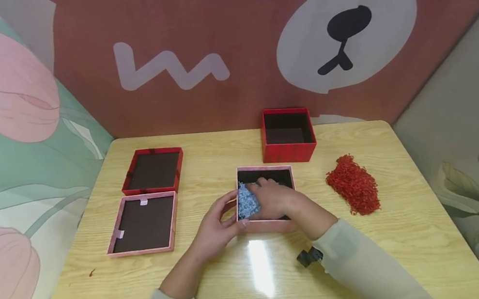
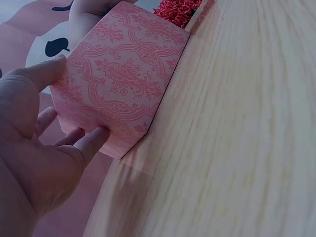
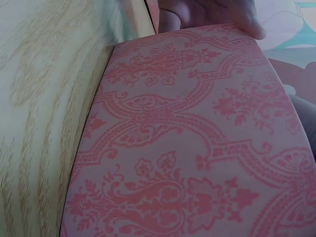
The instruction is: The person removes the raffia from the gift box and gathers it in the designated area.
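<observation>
An open pink box (image 1: pixel 269 225) with a damask pattern and dark inside sits mid-table. Blue shredded paper (image 1: pixel 247 202) lies in its left part. My left hand (image 1: pixel 214 230) holds the box at its front left corner, with the thumb near the front rim and the fingers against the left wall, as the left wrist view shows. Inside the box, my right hand (image 1: pixel 273 199) reaches down with spread fingers at the blue paper; some of its fingertips are hidden. The right wrist view is mostly filled by the box's patterned front wall (image 3: pixel 163 138).
A red pile of shredded paper (image 1: pixel 353 186) lies to the right. Behind the pink box stands an open red box (image 1: pixel 290 153). On the left, a red lid (image 1: pixel 154 170) and a pink lid (image 1: pixel 144 225) lie inside-up. One red shred (image 1: pixel 92 272) is near the left edge.
</observation>
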The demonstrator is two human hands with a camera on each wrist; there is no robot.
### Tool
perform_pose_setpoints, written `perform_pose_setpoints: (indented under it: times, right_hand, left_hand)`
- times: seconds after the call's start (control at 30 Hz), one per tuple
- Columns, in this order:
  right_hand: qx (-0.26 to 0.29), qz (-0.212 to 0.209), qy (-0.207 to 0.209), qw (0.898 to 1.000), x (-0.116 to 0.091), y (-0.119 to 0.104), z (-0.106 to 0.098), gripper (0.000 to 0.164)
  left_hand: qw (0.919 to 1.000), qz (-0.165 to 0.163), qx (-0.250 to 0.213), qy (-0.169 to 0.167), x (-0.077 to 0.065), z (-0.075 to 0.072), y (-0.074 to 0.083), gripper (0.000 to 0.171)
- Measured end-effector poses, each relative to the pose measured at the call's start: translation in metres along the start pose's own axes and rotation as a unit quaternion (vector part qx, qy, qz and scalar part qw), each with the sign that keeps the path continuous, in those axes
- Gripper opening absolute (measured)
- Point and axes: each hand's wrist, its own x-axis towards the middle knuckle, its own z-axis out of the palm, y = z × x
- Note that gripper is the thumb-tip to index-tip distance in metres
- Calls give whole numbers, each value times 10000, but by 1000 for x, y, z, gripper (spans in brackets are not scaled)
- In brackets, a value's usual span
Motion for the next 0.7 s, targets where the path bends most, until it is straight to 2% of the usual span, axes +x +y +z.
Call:
perform_pose_setpoints:
  times: [0.2, 0.43, 0.7]
  right_hand:
    - [92, -230, -130, 9996, 1, 0, 0, 100]
    - [278, -828, -268, 9958, 3, 3, -1, 88]
    - [671, -1095, -665, 9895, 3, 6, -3, 76]
  left_hand:
    - [10000, 3, -55, -2, 0, -1, -1, 76]
    - [9999, 61, -82, 41, 0, 0, 1, 74]
    - [9998, 140, -126, -26, 0, 0, 1, 76]
